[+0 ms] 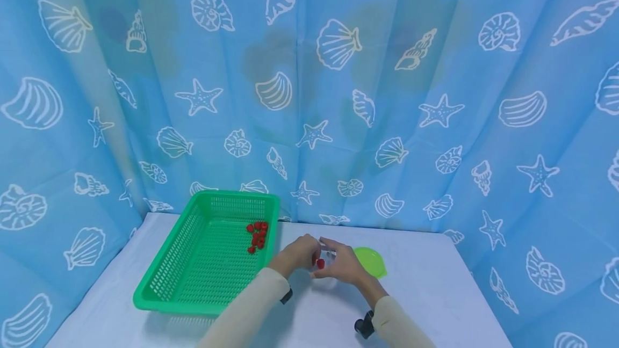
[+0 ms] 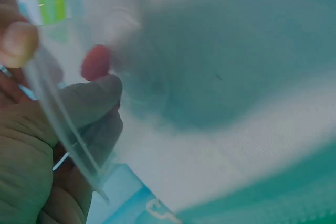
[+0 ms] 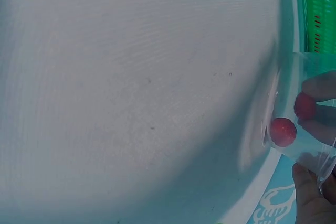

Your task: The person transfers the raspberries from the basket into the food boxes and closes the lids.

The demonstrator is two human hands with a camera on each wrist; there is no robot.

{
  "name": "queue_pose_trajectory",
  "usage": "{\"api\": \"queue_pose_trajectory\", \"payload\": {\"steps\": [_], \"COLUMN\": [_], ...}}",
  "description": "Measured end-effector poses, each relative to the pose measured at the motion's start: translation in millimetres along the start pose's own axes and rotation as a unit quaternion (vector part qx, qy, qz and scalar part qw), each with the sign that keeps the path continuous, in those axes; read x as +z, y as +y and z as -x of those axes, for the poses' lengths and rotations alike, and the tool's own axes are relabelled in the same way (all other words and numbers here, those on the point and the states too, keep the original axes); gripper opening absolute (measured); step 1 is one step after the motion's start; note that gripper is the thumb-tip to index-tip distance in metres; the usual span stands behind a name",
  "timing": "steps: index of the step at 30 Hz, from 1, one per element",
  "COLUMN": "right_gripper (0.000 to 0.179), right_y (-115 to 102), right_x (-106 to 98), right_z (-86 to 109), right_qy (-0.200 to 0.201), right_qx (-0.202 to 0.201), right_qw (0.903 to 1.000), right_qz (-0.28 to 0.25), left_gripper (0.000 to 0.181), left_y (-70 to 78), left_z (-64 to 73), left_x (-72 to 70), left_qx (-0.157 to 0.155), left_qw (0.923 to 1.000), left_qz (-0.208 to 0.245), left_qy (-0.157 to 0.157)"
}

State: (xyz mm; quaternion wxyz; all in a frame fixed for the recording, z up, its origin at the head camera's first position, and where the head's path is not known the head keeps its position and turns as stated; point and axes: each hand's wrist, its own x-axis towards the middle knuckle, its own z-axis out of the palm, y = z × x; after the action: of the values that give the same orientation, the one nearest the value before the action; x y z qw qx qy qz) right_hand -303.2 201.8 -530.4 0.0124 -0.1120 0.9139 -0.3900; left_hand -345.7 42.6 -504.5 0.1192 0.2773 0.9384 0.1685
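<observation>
My right hand (image 1: 345, 263) holds a clear plastic cup (image 3: 310, 153), tilted, its thumb pressed near the rim. The fingers of my left hand (image 1: 296, 254) reach inside the cup. Between those fingertips is a pinched raspberry (image 3: 304, 106), visible through the wall in the right wrist view. Another raspberry (image 3: 283, 132) lies loose by the cup's bottom. Through the plastic, the left wrist view shows one raspberry (image 2: 96, 62) at the left fingertips.
A green plastic basket (image 1: 169, 307) stands on the left of the white table (image 1: 425, 294), with several raspberries (image 1: 258, 235) along its right side. Behind the right hand lies a lime-green lid (image 1: 371, 262). A blue shell-patterned curtain (image 1: 300, 95) closes off the back.
</observation>
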Motion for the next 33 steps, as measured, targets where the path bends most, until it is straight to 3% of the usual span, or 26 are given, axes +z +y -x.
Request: {"api": "queue_pose_trajectory", "payload": {"steps": [4,7,9,13,16,19,21,23,29,33], "right_gripper": [0.1,0.1,0.1,0.099,0.098,0.095,0.095,0.094,0.096,0.096], "right_y": [-1.3,-1.2,-1.6,-1.7,-1.9,-1.8,-1.1,-0.1,0.8,0.5], "right_x": [0.1,1.2,1.4,1.8,2.2,2.5,2.8,2.9,4.5,3.7], "right_z": [-0.3,-0.5,0.3,1.6,1.2,0.4,0.0,-0.2,-1.4,-1.8], "right_qy": [0.003,0.002,0.002,0.004,0.003,0.004,0.006,0.008,0.003,0.0], "right_qx": [0.001,0.005,0.013,0.03,0.038,0.041,0.04,0.039,0.033,0.032], "right_qw": [1.0,1.0,0.9999,0.9995,0.9993,0.9991,0.9992,0.9992,0.9994,0.9995], "right_qz": [0.002,0.001,-0.001,-0.003,-0.001,0.003,0.006,0.009,0.005,0.005], "left_gripper": [0.015,0.021,0.027,0.03,0.029,0.029,0.029,0.029,0.029,0.026], "left_y": [2.0,1.4,0.7,-9.1,-31.2,-64.3,-86.7,-105.9,-147.9,-165.6], "left_z": [-0.2,2.0,5.5,14.4,20.1,23.8,26.6,32.4,52.6,56.0], "left_x": [-1.6,-10.3,-23.9,-64.0,-90.6,-103.0,-102.6,-97.2,-64.7,-44.0], "left_qx": [0.002,0.012,0.022,0.038,0.042,0.052,0.055,0.05,0.005,-0.007], "left_qw": [0.9999,0.9998,0.9992,0.9945,0.9826,0.9596,0.9447,0.9382,0.9477,0.9518], "left_qz": [-0.013,-0.008,0.004,0.051,0.116,0.201,0.242,0.26,0.246,0.231], "left_qy": [0.004,0.016,0.032,0.083,0.138,0.19,0.214,0.223,0.203,0.201]}}
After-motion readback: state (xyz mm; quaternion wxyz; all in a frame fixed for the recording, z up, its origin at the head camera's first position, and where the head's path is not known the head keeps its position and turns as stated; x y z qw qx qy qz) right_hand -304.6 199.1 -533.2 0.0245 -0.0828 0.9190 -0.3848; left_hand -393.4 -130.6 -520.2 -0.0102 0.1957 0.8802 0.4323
